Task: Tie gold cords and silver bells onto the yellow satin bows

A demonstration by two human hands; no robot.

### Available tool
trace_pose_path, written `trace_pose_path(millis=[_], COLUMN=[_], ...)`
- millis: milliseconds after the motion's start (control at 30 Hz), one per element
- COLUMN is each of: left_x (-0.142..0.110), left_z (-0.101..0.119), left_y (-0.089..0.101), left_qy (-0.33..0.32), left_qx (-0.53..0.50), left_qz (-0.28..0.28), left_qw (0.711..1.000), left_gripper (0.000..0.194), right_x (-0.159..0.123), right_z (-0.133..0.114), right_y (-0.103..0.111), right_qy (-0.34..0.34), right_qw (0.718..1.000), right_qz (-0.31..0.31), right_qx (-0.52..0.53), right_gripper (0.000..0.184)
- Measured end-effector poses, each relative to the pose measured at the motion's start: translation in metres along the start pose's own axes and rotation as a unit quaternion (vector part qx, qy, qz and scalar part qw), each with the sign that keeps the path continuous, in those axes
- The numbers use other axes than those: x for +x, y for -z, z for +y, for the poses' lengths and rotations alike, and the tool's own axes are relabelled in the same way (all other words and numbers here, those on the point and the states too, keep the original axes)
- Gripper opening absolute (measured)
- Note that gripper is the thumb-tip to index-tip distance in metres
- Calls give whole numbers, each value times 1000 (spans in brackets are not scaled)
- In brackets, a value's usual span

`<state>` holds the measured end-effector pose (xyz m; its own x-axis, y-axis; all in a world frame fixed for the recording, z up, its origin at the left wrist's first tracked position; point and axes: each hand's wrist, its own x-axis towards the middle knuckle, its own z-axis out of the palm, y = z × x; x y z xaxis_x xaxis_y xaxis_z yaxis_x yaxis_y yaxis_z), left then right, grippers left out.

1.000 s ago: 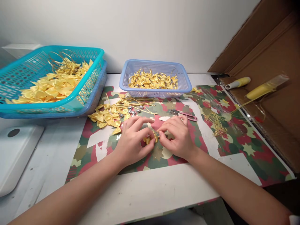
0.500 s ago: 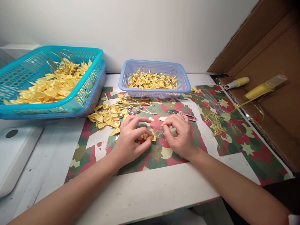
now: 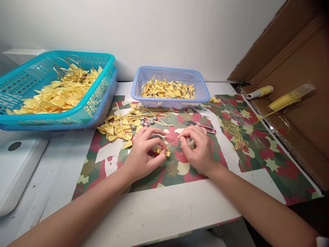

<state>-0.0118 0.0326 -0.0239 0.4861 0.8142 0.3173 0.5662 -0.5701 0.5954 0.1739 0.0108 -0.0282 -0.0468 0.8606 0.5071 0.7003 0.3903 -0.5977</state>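
Observation:
My left hand (image 3: 147, 154) pinches a small yellow ribbon bow (image 3: 168, 153) between thumb and fingers, just above the patterned paper. Part of the bow is hidden behind the fingers. A thin gold cord (image 3: 173, 141) runs from the bow to my right hand (image 3: 196, 147), whose thumb and forefinger are closed on it. Beyond my left hand lie loose yellow bows (image 3: 117, 130), several silver bells (image 3: 146, 124) and a bundle of gold cords (image 3: 151, 111). Pink-handled thread snips (image 3: 209, 129) lie just past my right hand, partly covered by it.
A turquoise basket (image 3: 88, 91) of yellow bows stands at the left, stacked in a blue one. Another blue basket (image 3: 171, 102) with bows and cords is at the back. A white device (image 3: 23, 168) sits left. Right are tangled threads (image 3: 238, 135), yellow spools (image 3: 285, 99) and cardboard (image 3: 293, 51).
My right hand has drawn slightly away from the left, stretching the gold cord out from the bow. My left hand keeps its pinch on the bow and has barely shifted.

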Motion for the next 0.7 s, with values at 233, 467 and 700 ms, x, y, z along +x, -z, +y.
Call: trace_pose_path(millis=[233, 467, 700], left_x=[0, 1, 2], left_z=[-1, -2, -2], left_y=[0, 0, -1], left_qy=[-12, -16, -37], left_qx=[-18, -22, -6], left_qz=[-10, -28, -47], left_qw=[1000, 999, 998], left_gripper=[11, 9, 10], right_x=[0, 0, 0], right_z=[4, 1, -2], right_y=[0, 0, 0], right_qy=[-26, -18, 4], right_qw=[999, 999, 999], right_qz=[-4, -10, -26], right_qx=[18, 29, 38], right_gripper=[14, 15, 17])
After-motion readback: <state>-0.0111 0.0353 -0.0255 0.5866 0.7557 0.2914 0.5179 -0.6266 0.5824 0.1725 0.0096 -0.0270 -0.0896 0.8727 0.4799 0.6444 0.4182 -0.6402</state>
